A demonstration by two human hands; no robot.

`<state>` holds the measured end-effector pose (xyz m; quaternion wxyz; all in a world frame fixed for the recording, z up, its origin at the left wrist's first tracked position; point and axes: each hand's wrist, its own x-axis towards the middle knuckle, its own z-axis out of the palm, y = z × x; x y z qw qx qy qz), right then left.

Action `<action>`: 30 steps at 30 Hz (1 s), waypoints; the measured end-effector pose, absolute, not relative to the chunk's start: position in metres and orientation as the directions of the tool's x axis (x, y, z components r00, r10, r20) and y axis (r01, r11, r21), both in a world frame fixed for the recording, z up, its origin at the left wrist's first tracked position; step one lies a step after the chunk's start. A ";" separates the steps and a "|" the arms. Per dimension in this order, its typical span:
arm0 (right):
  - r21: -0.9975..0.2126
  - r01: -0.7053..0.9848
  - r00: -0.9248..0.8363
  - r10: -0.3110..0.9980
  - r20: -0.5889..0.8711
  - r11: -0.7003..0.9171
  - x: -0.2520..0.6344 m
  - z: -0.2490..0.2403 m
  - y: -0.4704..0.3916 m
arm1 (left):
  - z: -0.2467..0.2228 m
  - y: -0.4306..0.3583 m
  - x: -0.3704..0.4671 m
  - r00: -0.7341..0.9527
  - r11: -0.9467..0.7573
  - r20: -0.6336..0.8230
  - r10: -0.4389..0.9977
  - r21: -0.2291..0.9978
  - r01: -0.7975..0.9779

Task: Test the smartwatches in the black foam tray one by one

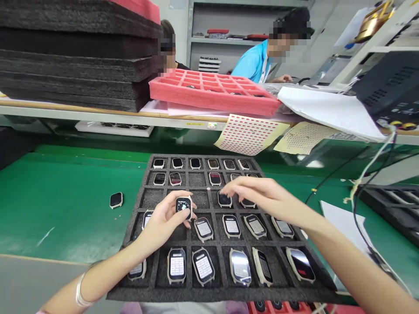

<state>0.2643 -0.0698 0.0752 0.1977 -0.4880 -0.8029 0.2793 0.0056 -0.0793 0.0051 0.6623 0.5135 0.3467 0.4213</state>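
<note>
My left hand (172,212) holds a strapless smartwatch (183,205) above the foam tray, its thumb on the lower part of the lit dial. My right hand (253,192) reaches over the tray with fingers stretched out and slightly blurred. Its fingertips hover at or just over a dark-screened smartwatch (224,199) in the third row; whether they touch it I cannot tell. The black foam tray (209,294) has rows of compartments with several watches. Those at the back are dark, while several nearer ones, such as this watch (177,265), show a white grid on screen.
A single watch (116,200) lies on the green mat (65,209) left of the tray. Black foam trays (75,65) are stacked on the shelf beside a red foam tray (212,102). Sticker sheets (250,133) hang from its edge. Cables (360,187) run along the right. Two people sit beyond.
</note>
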 end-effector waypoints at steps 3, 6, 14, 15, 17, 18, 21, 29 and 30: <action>-0.317 0.873 -0.394 0.919 -0.010 0.371 0.254 0.037 -0.050 | 0.002 -0.077 0.007 0.412 0.097 -0.021 0.911 0.981 -0.165; -0.188 0.921 -0.346 0.938 0.014 0.343 0.248 0.011 -0.052 | -0.001 -0.075 0.008 0.466 0.062 -0.010 0.885 0.993 -0.097; -0.160 0.926 -0.347 0.938 -0.002 0.342 0.254 0.008 -0.052 | 0.013 -0.061 0.014 0.576 -0.175 0.046 0.816 0.969 0.172; -0.216 0.910 -0.360 0.933 0.010 0.354 0.253 0.007 -0.051 | 0.015 -0.057 0.016 0.579 -0.215 0.071 0.812 0.959 0.183; -0.351 0.863 -0.383 0.924 0.014 0.363 0.252 0.004 -0.048 | 0.016 -0.049 0.020 0.587 -0.281 0.116 0.801 0.939 0.197; -0.419 0.836 -0.392 0.920 -0.005 0.354 0.252 0.005 -0.046 | 0.016 -0.045 0.023 0.583 -0.302 0.130 0.802 0.930 0.208; -0.635 0.729 -0.391 0.917 -0.079 0.256 0.254 0.015 -0.037 | 0.008 -0.040 0.027 0.537 -0.308 0.135 0.833 0.919 0.246; -0.995 -0.058 -0.447 0.894 -0.045 -0.079 0.238 0.042 -0.031 | -0.002 -0.042 0.024 0.385 -0.300 0.201 0.901 0.929 0.217; -0.984 -0.106 -0.479 0.875 -0.074 -0.141 0.236 0.039 -0.033 | -0.002 -0.042 0.022 0.378 -0.296 0.202 0.903 0.932 0.208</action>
